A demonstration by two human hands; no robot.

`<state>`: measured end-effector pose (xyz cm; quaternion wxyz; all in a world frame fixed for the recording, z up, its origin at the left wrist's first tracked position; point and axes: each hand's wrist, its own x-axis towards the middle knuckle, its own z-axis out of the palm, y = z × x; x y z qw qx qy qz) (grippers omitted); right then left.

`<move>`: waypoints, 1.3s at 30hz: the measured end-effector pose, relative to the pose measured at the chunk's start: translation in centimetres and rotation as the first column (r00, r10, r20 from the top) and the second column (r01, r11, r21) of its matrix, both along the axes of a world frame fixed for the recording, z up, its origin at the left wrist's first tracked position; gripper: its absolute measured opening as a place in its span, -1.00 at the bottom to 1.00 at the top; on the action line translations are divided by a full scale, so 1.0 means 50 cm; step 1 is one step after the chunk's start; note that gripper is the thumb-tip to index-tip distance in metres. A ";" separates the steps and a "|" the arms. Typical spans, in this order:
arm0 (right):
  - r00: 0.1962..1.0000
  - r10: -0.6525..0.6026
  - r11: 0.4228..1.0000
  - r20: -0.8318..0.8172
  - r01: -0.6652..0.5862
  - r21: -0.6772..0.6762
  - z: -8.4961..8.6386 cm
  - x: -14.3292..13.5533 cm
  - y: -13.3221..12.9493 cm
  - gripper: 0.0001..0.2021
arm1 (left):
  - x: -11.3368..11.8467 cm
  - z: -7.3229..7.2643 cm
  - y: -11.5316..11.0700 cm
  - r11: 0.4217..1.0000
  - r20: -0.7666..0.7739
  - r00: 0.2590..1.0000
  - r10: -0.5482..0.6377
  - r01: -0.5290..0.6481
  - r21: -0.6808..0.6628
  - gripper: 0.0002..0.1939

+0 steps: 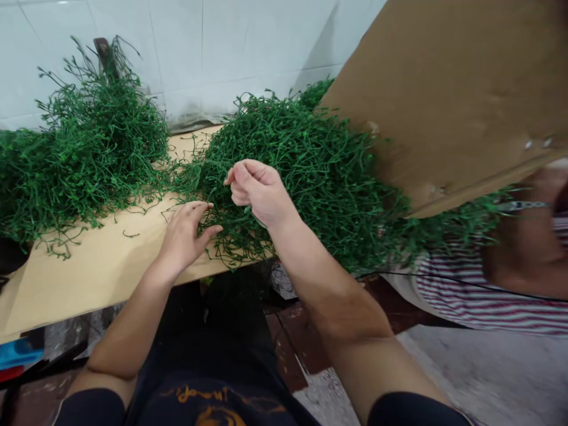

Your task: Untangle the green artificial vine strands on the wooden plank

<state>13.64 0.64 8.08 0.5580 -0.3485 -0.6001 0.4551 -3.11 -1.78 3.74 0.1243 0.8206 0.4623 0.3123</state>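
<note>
My left hand (187, 232) is over the front part of the cardboard-coloured work surface (102, 269), thumb and fingers apart, beside loose green stems. Just right of it, my right hand (255, 189) is raised over a large heap of thin green plastic-looking stems (328, 171). Its fingers are curled together in a pinch; what they hold, if anything, is too small to make out. Another heap of the same green stems (102, 142) lies on the left part of the surface. A few single stems (131, 235) are scattered between the heaps.
A big brown board (452, 89) leans in at the upper right. At the right edge sits another person in a striped shirt (465, 290), an arm near the stems. White tiled wall (199, 47) stands behind. A blue item (20, 353) is below the surface at the left.
</note>
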 end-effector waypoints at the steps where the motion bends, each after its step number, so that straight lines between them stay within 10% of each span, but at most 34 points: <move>1: 0.999 -0.042 0.999 0.000 0.042 0.020 0.003 0.010 0.002 -0.53 | 0.002 0.003 0.004 1.000 -0.061 0.998 0.003 -0.003 -0.001 -0.64; 6: 0.938 -0.325 0.940 0.124 0.305 0.152 -0.008 0.087 0.017 -0.56 | -0.028 0.030 0.045 0.997 -0.155 0.986 0.069 -0.075 -0.035 -0.81; 13: 0.521 -0.749 0.648 0.409 0.451 0.613 0.017 0.080 -0.041 -0.50 | -0.011 0.113 0.069 0.989 -0.161 0.982 -0.096 0.112 0.099 -0.86; 19: 0.612 -0.415 0.880 0.673 0.084 0.467 0.030 0.016 -0.057 -0.82 | 0.021 0.152 0.064 0.962 -0.160 0.984 -0.083 0.122 0.245 -0.81; 26: 0.816 -0.443 0.850 0.370 0.252 0.462 -0.010 0.051 -0.026 -0.80 | -0.018 0.103 0.088 0.998 0.117 0.992 0.052 -0.054 0.016 -0.69; 34: 0.876 -0.333 0.934 0.350 0.254 0.253 -0.034 0.061 -0.030 -0.58 | 0.006 0.087 0.085 0.954 0.432 0.897 -0.097 0.207 -0.216 -0.49; 39: 0.846 -0.392 0.897 0.362 0.263 0.356 -0.040 0.036 -0.024 -0.67 | 0.051 0.076 0.069 0.847 0.532 0.844 -0.067 0.330 -0.417 -0.45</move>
